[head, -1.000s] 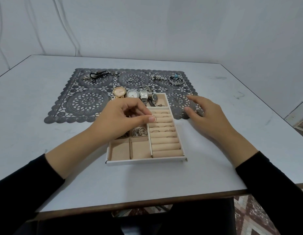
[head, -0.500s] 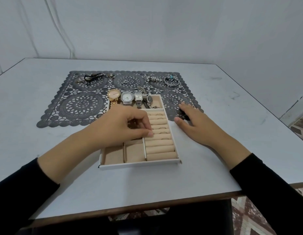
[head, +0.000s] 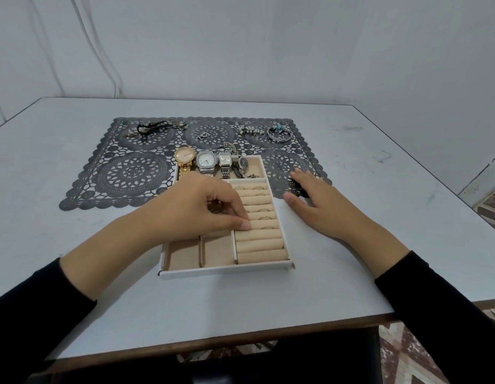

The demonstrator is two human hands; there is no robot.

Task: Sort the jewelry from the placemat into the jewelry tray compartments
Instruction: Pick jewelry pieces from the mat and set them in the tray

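Left hand (head: 196, 209) has slid down the ring rolls (head: 260, 245), curled, hold unclear; right hand (head: 321, 209) lies flat, gripping nothing.

Dark grey lace-patterned placemat (head: 135, 173), beige-lined white tray (head: 227, 271), gold-toned watch (head: 184, 156).

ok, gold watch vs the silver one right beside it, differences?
Colour: the gold watch has a gold case, band and pinkish dial; the silver watch has a steel case and band with a white dial. Shape: the gold watch's case is round; the silver watch's is a rounded square. Shared: both lie face up at the far end of the jewelry tray, bands running into it.
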